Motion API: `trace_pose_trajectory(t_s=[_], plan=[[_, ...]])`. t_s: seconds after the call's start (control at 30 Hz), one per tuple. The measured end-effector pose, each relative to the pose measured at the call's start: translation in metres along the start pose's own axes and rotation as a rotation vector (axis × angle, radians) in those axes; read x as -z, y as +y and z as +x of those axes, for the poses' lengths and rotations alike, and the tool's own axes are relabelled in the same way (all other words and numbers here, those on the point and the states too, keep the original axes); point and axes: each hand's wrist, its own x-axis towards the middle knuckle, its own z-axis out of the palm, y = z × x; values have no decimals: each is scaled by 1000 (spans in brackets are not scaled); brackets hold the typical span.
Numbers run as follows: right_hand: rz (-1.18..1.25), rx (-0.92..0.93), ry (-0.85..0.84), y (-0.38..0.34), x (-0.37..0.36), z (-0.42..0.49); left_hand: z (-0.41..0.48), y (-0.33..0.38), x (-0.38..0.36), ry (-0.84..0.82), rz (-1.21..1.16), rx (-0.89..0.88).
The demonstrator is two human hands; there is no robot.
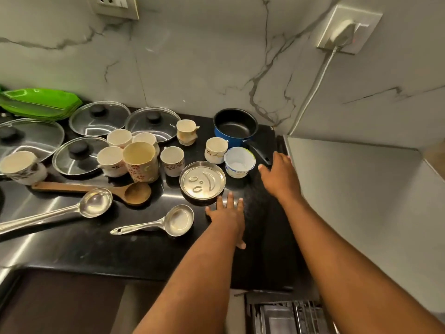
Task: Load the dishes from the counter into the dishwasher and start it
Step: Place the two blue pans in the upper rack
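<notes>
Dishes crowd the black counter (125,249). My left hand (227,214) hovers open with spread fingers just in front of a small steel plate (202,180). My right hand (279,174) is open beside the black handle of a blue saucepan (234,127), fingers near the handle's end. A white plastic cup (239,161) and a floral mug (215,149) stand between the plate and the pan. Several more mugs (140,161) cluster to the left. The dishwasher rack (289,317) shows at the bottom edge, below the counter.
Two steel ladles (178,220) (95,202) and a wooden spoon (137,192) lie near the front. Several glass lids (153,124) and a stack of green plates (41,102) sit at the back left. A plugged cable (313,92) runs down the marble wall. A white appliance top (356,179) borders the right.
</notes>
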Motion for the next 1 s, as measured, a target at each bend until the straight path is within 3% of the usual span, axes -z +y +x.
trace_pose_trajectory(t_s=[0.13,0.37,0.5,0.77,1.0], plan=[[137,-76,-25,-4,5,42,6,3,2,-33,-14,39],[443,-251,-288,-3,-13,96,10,4,-2,-55,-19,49],[469,-288,-399,-10,-21,100,9,1,-2,-55,-28,35],[539,-314,-365,-12,-24,103,6,1,2,-48,-5,26],[454,-127,-206,12,-14,83,6,2,2,-47,21,28]])
